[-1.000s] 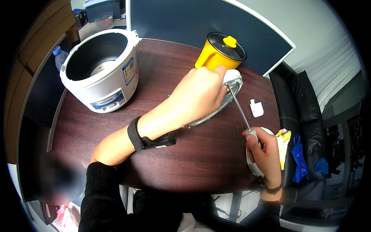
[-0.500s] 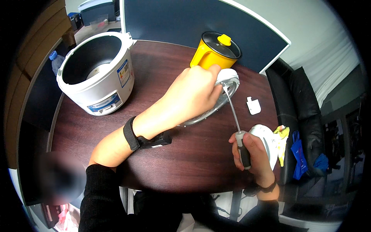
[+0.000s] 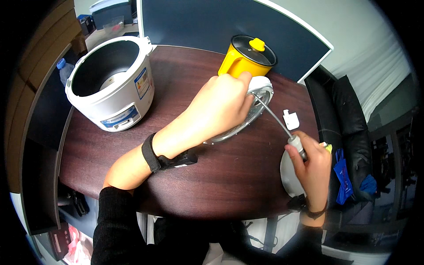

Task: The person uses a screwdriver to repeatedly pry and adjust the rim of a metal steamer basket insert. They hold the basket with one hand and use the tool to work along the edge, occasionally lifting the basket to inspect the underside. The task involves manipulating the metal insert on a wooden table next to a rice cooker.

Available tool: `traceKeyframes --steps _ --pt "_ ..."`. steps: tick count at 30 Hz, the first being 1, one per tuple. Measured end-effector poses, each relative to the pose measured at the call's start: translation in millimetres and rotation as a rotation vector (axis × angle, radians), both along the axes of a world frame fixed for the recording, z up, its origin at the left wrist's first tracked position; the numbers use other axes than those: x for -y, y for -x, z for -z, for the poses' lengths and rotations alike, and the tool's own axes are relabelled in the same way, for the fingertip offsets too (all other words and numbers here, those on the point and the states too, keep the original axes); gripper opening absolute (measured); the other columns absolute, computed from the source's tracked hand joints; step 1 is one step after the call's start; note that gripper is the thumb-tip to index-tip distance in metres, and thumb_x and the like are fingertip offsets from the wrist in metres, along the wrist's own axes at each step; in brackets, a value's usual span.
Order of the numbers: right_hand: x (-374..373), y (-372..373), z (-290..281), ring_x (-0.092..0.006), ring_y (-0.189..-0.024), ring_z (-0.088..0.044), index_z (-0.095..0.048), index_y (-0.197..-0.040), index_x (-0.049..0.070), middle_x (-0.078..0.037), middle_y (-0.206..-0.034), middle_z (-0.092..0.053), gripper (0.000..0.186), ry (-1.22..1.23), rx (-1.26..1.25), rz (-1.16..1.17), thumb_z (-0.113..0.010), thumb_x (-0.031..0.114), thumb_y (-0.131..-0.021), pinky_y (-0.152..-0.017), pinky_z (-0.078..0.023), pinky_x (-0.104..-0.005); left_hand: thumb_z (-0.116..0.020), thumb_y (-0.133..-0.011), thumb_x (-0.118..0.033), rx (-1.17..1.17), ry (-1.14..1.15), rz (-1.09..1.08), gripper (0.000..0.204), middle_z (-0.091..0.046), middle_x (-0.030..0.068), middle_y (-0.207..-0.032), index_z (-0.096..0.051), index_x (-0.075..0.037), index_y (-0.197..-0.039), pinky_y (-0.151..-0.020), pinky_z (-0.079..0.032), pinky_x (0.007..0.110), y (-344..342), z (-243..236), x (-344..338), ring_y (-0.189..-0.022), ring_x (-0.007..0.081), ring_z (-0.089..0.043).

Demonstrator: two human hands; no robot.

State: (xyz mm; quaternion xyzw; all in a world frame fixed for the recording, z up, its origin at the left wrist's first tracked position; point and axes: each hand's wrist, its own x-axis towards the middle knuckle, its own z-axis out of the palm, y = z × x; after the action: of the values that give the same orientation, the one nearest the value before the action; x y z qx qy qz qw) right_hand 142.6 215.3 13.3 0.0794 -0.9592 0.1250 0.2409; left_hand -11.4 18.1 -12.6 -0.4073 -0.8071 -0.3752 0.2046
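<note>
The right hand (image 3: pixel 312 161), partly covering one white dish (image 3: pixel 289 174), grips one screwdriver (image 3: pixel 296 142) with its tip at one lid (image 3: pixel 263 93) mid-table, held and partly hidden by the left hand (image 3: pixel 225 101), with one white piece (image 3: pixel 290 119), one cooker (image 3: pixel 110 106) and one yellow pot (image 3: pixel 245 67) around.

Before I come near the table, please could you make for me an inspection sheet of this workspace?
Surface: dark brown tabletop.
Things in hand: round white-and-grey part; screwdriver, its tip at this part, contact unclear.
Clutter: open white cooker body, yellow lidded pot, small white piece, white rounded piece partly hidden.
Hands: left hand closed on the round part; right hand holds the screwdriver by its handle.
Cables: thin dark loops below the tabletop's near edge, perhaps cords; cannot tell.
Surroundings: dark blue partition, black sofa, blue bag.
</note>
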Motion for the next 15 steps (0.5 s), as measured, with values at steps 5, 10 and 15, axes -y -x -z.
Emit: traceKeyframes --steps 5,10,15 --pt "-9 1 -17 -0.0260 -0.061 -0.061 -0.067 -0.099 0.003 -0.011 -0.075 -0.062 0.030 -0.142 -0.051 0.066 -0.078 0.021 -0.079 -0.057 -0.044 -0.0348 -0.068 -0.085 -0.011 0.001 -0.013 0.034 0.028 -0.064 0.0227 -0.067 -0.058 0.003 -0.106 -0.060 -0.054 0.042 5 3 -3 -0.066 0.0379 -0.068" --pt "-14 -13 10 -0.0089 -0.048 -0.050 -0.062 -0.101 0.002 -0.003 -0.068 -0.055 0.028 0.867 0.495 0.030 -0.055 0.029 -0.101 -0.044 -0.034 -0.0237 -0.068 -0.086 -0.011 0.043 -0.022 0.020 0.025 -0.065 0.0215 -0.068 -0.059 0.004 -0.105 -0.060 -0.054 0.041 2 1 0 -0.065 0.0363 -0.068" --pt "-6 -23 21 -0.0072 -0.046 -0.047 -0.057 -0.108 0.002 -0.001 -0.068 -0.053 0.046 1.202 0.667 -0.127 -0.041 0.044 -0.105 -0.042 -0.033 -0.0209 -0.068 -0.087 -0.011 0.068 -0.021 0.027 0.026 -0.065 0.0217 -0.069 -0.059 0.004 -0.106 -0.060 -0.054 0.041 1 0 -5 -0.066 0.0361 -0.069"
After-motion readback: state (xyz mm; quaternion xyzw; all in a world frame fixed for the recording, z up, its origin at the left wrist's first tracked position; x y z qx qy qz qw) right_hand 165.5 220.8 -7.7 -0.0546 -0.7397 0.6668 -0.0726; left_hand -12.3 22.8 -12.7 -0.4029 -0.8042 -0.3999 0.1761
